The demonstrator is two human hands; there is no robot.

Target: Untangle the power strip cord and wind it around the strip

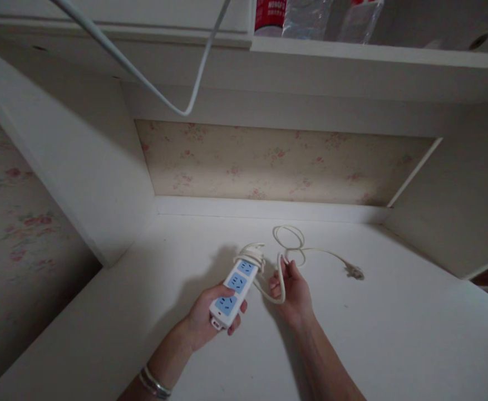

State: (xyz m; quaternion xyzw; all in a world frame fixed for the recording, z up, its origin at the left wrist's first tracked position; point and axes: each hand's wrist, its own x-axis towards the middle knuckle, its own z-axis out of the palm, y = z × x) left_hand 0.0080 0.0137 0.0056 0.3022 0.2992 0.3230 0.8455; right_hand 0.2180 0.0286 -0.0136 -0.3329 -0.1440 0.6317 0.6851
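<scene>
My left hand [210, 312] is wrapped around the lower end of a white power strip [232, 294] with blue socket faces, its thumb across the front. The strip is tilted, its far end pointing up and to the right. Several turns of white cord [250, 255] are wound around that far end. To the right, my right hand [291, 292] is closed on the same cord, which bends in a loop between the two hands. Beyond it the rest of the cord lies in loose loops on the white desktop [394, 328] and ends in a plug [354, 272].
Above the desk, a white shelf [377, 53] holds a red-labelled item [270, 16] and clear plastic packages [306, 19]. A bent white rod or cable [185, 111] hangs at the upper left. White side panels stand left and right, with floral wallpaper [277, 161] behind.
</scene>
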